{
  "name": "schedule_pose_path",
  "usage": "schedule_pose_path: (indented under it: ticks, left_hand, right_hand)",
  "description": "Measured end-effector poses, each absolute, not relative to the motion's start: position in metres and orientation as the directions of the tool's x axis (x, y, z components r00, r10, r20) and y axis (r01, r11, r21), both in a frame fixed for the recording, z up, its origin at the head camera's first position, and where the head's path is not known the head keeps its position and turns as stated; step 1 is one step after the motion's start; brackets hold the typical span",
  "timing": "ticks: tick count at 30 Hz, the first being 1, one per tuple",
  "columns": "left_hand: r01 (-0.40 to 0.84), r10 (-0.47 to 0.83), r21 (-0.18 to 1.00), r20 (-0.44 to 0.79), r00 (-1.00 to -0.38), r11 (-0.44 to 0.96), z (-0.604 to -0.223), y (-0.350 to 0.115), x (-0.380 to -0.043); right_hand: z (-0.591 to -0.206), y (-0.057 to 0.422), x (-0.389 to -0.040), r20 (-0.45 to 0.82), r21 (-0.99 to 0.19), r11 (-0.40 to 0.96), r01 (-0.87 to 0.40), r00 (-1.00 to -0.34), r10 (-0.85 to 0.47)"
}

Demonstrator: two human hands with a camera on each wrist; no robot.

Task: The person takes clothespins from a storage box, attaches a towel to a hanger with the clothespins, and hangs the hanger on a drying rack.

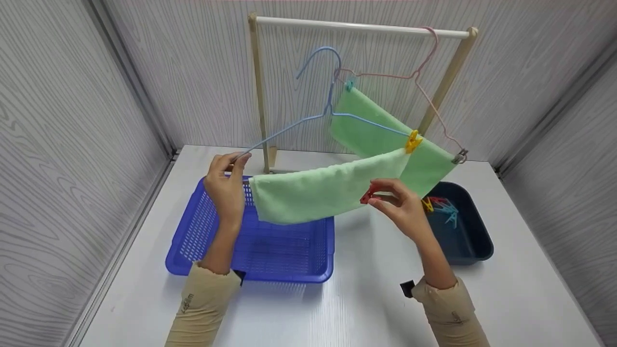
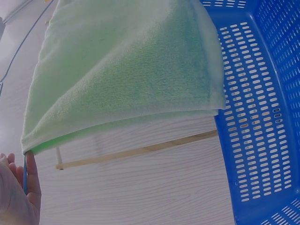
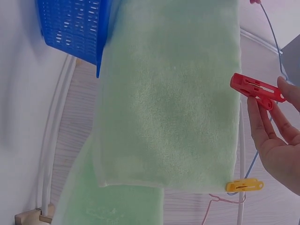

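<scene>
My left hand (image 1: 226,185) pinches the left end of a blue wire hanger (image 1: 289,126). A light green towel (image 1: 332,188) hangs from the hanger, and its near corner meets my left fingertips in the left wrist view. At the hanger's right end a yellow clothespin (image 1: 413,142) clips the towel's other corner. In front of the towel, my right hand (image 1: 402,207) pinches a red clothespin (image 1: 368,193) between thumb and fingers. That clothespin (image 3: 257,90) is apart from the towel (image 3: 168,93) in the right wrist view.
Behind, a rack with a white rod (image 1: 361,26) carries a pink hanger (image 1: 385,75) with a second green towel (image 1: 371,120) clipped on. A blue basket (image 1: 250,277) stands at left. To the right, a dark tray (image 1: 475,236) holds several clothespins (image 1: 448,209).
</scene>
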State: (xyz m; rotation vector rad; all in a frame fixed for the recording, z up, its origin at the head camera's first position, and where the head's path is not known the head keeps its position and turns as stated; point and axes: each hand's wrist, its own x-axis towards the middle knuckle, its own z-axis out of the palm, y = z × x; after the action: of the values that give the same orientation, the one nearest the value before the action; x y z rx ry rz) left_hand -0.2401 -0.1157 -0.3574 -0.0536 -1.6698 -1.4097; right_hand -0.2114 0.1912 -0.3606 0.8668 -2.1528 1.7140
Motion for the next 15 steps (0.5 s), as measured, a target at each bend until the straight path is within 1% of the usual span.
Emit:
schedule_pose_path:
  ticks: [7,12,15]
  left_hand:
    - [0.576,-0.503,0.741,0.665,-0.552,0.345,-0.345,-0.109,-0.227]
    - [0.571,-0.507,0.748,0.656,-0.56,0.338,-0.342,-0.109,-0.224]
    - [0.571,-0.507,0.754,0.649,-0.568,0.326,-0.347,-0.112,-0.229]
  right_hand:
    - [-0.358,0.183,-0.211,0.53,-0.813,0.11,-0.572,-0.805,-0.268]
    - [-0.354,0.178,-0.212,0.525,-0.821,0.091,-0.564,-0.808,-0.268]
    - [-0.352,0.175,-0.213,0.527,-0.82,0.084,-0.567,-0.804,-0.275]
